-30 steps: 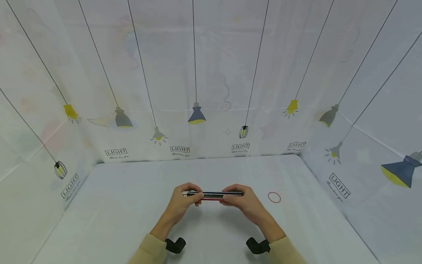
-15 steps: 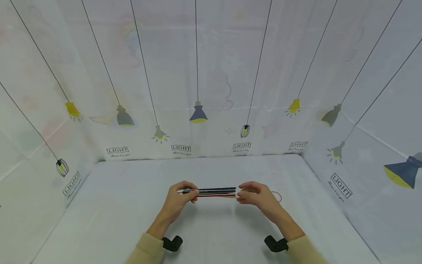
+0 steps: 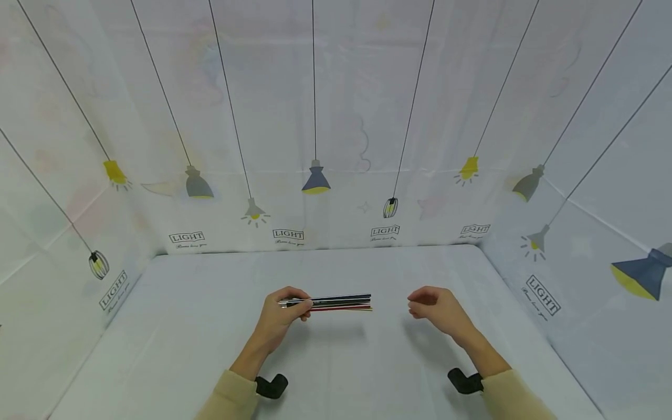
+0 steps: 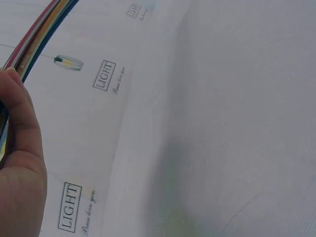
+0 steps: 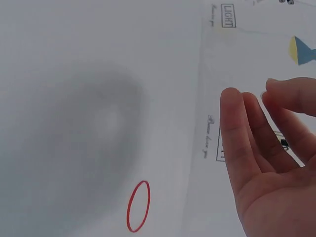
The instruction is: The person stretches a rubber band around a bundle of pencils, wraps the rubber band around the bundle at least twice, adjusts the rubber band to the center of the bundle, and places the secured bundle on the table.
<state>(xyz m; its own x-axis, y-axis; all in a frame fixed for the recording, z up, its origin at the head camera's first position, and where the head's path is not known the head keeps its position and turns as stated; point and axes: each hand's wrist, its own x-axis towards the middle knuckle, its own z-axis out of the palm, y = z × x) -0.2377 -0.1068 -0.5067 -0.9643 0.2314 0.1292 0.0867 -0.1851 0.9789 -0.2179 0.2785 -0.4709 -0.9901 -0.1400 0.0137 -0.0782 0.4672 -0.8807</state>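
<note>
In the head view my left hand (image 3: pixel 276 318) grips a bundle of several slim pencils (image 3: pixel 343 302), held level above the table. Their right ends stick out past my thumb and fan slightly apart. The left wrist view shows red, white, orange and blue pencils (image 4: pixel 37 37) at its upper left edge, partly hidden by my fingers. My right hand (image 3: pixel 443 309) is off to the right, apart from the bundle, with bent, loose fingers and nothing in them. A red rubber band (image 5: pixel 129 210) lies on the table in the right wrist view; my right hand hides it in the head view.
A white cloth covers the table (image 3: pixel 336 373). White curtains (image 3: pixel 346 116) printed with hanging lamps and the word LIGHT stand at its back and sides. A black wrist mount (image 3: pixel 271 386) sits on the left wrist and another mount (image 3: pixel 464 381) on the right.
A second ago both hands held the pencil bundle. My right hand has let go and moved right, over the rubber band. My left hand has shifted slightly left with the pencils, whose right ends have spread.
</note>
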